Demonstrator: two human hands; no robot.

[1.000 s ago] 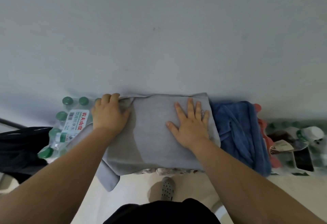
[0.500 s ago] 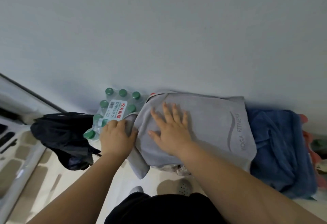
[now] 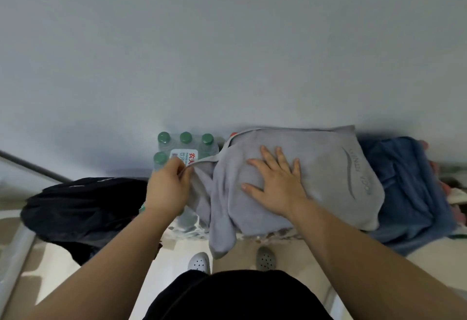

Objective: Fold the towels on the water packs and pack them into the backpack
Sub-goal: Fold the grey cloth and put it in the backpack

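Note:
A grey towel (image 3: 326,168) lies partly folded on the water packs against the wall, a loose flap hanging over the front edge. My left hand (image 3: 168,185) pinches the towel's left edge, over a pack of green-capped bottles (image 3: 185,144). My right hand (image 3: 275,180) lies flat with fingers spread on the towel's middle, pressing it down. A blue towel (image 3: 406,188) lies crumpled to the right of the grey one. A black backpack (image 3: 80,208) sits on the floor at the left.
A plain wall rises right behind the packs. Pink and mixed items (image 3: 454,193) show at the far right edge. My feet in perforated clogs (image 3: 199,261) stand on the pale floor just in front of the packs.
My right hand slid from the towel's right part toward its middle. My left hand shifted from the towel's top corner to pinching its left edge. The view swung left, then partly back.

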